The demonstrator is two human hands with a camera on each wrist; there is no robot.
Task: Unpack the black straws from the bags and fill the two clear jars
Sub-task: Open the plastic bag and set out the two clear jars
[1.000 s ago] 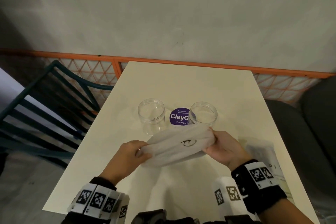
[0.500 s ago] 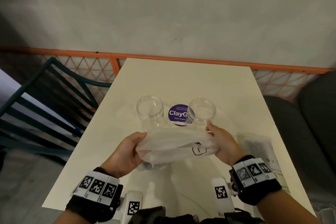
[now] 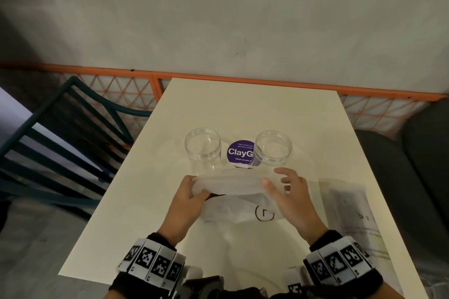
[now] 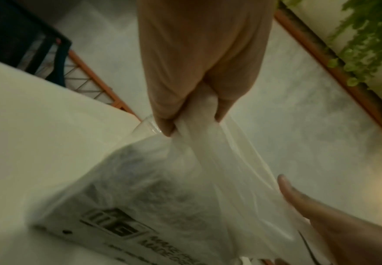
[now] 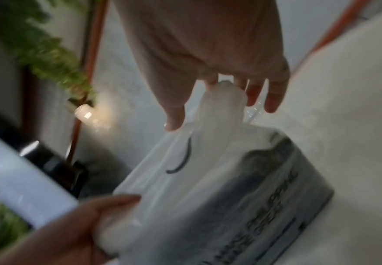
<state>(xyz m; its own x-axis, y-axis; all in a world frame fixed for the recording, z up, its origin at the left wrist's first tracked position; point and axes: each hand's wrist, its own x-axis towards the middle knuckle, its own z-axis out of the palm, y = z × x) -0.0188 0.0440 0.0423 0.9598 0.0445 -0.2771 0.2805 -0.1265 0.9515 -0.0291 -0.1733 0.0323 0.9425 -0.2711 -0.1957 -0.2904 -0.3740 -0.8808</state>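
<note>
Two clear jars, one on the left [image 3: 202, 145] and one on the right [image 3: 273, 148], stand open on the cream table [image 3: 243, 109]. Just in front of them I hold a white translucent bag [image 3: 233, 187] between both hands. My left hand [image 3: 192, 192] pinches its bunched left end [image 4: 199, 107]. My right hand [image 3: 284, 187] has the film drawn up between its fingers [image 5: 253, 95], with the thumb and outer fingers spread. A dark printed pack [image 4: 140, 197] shows through the bag [image 5: 208, 179]. No single straws can be made out.
A purple round sticker [image 3: 240, 152] lies between the jars. A second printed bag [image 3: 349, 209] lies flat at the table's right edge. A dark slatted chair [image 3: 60, 141] stands to the left, an orange rail [image 3: 218, 75] runs along the wall, and a dark seat [image 3: 413, 165] is on the right.
The bundled bag has been turned and spread out, so its ring mark now sits low near my right wrist. My right hand's fingers have spread apart.
</note>
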